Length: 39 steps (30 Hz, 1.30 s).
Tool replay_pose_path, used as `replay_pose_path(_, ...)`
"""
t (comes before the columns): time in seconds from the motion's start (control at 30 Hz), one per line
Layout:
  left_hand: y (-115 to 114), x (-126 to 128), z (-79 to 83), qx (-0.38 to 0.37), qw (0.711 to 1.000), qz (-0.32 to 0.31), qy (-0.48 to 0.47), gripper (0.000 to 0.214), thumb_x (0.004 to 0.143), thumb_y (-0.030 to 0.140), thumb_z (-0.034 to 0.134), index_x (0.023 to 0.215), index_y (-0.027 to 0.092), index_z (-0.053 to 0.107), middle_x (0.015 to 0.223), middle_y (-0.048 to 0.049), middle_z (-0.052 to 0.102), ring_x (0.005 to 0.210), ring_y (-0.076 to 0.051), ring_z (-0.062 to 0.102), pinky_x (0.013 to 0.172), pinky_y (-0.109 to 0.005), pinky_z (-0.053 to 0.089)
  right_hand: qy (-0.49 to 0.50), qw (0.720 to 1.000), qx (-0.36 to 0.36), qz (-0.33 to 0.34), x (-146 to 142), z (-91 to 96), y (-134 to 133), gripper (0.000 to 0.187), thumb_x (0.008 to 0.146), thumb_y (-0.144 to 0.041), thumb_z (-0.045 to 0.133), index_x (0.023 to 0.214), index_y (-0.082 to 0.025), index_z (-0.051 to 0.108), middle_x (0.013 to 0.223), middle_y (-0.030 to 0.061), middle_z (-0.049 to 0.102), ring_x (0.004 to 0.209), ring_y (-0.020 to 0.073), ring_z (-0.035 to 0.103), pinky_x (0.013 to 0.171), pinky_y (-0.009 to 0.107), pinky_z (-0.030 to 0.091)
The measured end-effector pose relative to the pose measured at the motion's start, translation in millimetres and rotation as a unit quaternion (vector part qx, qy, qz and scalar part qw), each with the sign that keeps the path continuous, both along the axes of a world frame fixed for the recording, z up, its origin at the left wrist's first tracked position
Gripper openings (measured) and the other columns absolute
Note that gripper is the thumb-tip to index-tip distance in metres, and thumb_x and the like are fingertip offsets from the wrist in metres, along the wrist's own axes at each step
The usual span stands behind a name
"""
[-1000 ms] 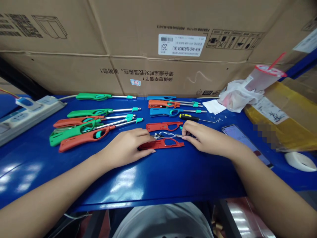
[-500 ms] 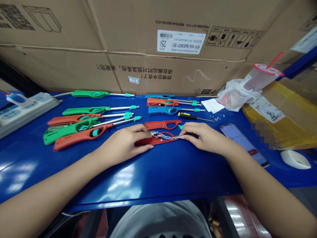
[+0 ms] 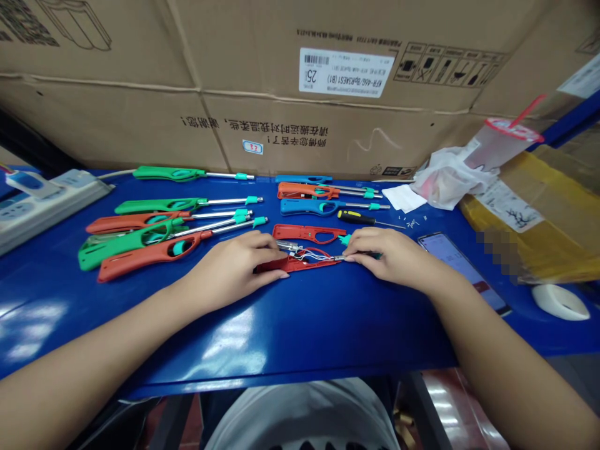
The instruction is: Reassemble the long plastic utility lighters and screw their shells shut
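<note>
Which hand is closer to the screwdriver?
Right. The right hand is just on the near side of the screwdriver; the left hand is farther away, off to its left.

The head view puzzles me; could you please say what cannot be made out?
In the head view:
Nearer red lighter shell: left end hidden by the left hand.
Wired metal piece: right end hidden by the right hand.
White bits: too small to identify.
Smartphone: text too small.
Power strip: cut off by the left edge.
</note>
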<state>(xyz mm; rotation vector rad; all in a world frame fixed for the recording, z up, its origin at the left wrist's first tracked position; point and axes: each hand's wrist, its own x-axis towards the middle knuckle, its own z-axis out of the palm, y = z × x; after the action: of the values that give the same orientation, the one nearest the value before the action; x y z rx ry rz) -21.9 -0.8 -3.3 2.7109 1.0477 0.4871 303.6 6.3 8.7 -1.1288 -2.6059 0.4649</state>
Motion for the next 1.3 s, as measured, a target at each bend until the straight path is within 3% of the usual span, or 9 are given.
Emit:
replay_pose_path(0.43,2,1,-2.7,-0.023,1.000,-0.007,-0.018,0.029,0.099,0.041,0.063,0.116,0.022,0.076,0.114,-0.0084,0.072,0.104,-0.024,0.069,0.091,-0.036,0.057,-0.029,0.999,0.002,0.019,-3,3.6,-4,0.020,0.100,-0.022,0.055,0.092,-0.022,0.074,0.100,0.0054,0.074,0.093,0.0206,0.069,0.083,0.033,0.051)
replay_pose_path(0.73,5,1,-3.7,-0.053,0.997,-0.023,-0.058,0.028,0.098,0.037,0.065,0.115,0.019,0.076,0.110,-0.0091,0.071,0.102,-0.023,0.069,0.093,-0.036,0.057,-0.116,0.990,0.084,0.017,-8,7.8,-12,0.027,0.101,-0.023,0.051,0.091,-0.021,0.075,0.096,0.0059,0.075,0.091,0.0229,0.070,0.076,0.035,0.049)
replay_pose_path(0.93,4,4,-8.4,-0.051,0.995,-0.027,-0.076,0.028,0.098,0.036,0.065,0.117,0.020,0.076,0.112,-0.0097,0.072,0.104,-0.024,0.070,0.095,-0.038,0.058,-0.017,0.996,0.080,-0.035,-12,6.9,-12,0.020,0.099,-0.028,0.057,0.098,-0.022,0.076,0.108,0.0068,0.076,0.098,0.0230,0.071,0.086,0.036,0.053)
replay_pose_path(1.07,1,8,-9.2,-0.052,0.993,-0.039,-0.095,0.027,0.097,0.036,0.067,0.117,0.020,0.075,0.112,-0.0094,0.073,0.104,-0.023,0.070,0.096,-0.038,0.057,0.060,0.997,0.049,-0.027,-23,-1.0,-13,0.018,0.099,-0.029,0.058,0.105,-0.022,0.074,0.107,0.0075,0.075,0.102,0.0224,0.069,0.090,0.037,0.053)
replay_pose_path(1.2,0,11,-4.8,-0.035,0.991,-0.011,-0.129,0.027,0.095,0.039,0.069,0.113,0.019,0.073,0.109,-0.0076,0.073,0.102,-0.022,0.068,0.092,-0.035,0.055,0.107,0.994,-0.008,-0.035,-33,-10.0,-13,0.020,0.100,-0.026,0.056,0.108,-0.022,0.073,0.106,0.0071,0.074,0.098,0.0200,0.068,0.087,0.034,0.052)
replay_pose_path(1.3,4,11,-3.9,-0.002,0.992,0.022,-0.125,0.023,0.102,0.032,0.057,0.114,0.018,0.072,0.109,-0.0083,0.072,0.103,-0.023,0.065,0.094,-0.040,0.052,0.119,0.991,-0.042,-0.048,-37,-13.1,-12,0.017,0.097,-0.031,0.062,0.105,-0.022,0.073,0.100,0.0052,0.072,0.090,0.0173,0.066,0.078,0.030,0.050)
